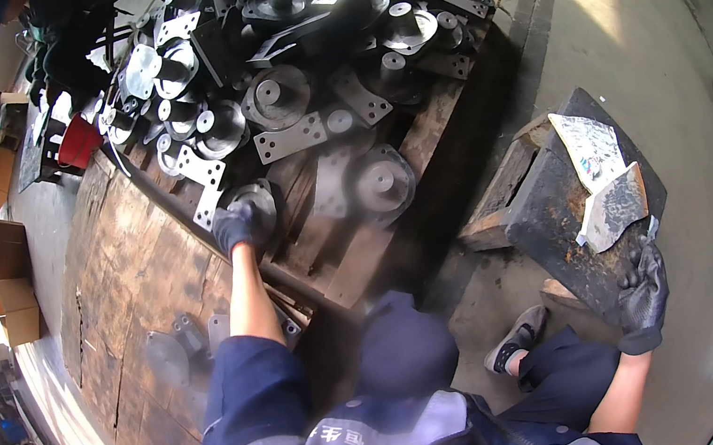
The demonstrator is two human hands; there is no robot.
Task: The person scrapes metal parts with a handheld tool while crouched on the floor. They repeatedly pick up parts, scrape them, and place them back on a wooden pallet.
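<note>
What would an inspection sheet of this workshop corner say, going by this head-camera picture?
Surface: a worn wooden pallet on a grey concrete floor.
Job's things: a round grey metal flanged disc under the gloved left hand; a similar disc lies beside it.
Clutter: a heap of grey metal discs and drilled plates; two pale torn sheets on a dark wooden block.
Grippers: left hand closed on the disc's edge; gloved right hand rests against the block's lower edge, whether it grips cannot be told.
Cables: a thin dark cord across the person's jacket.
Surroundings: brown cardboard boxes at left, a red container.
</note>
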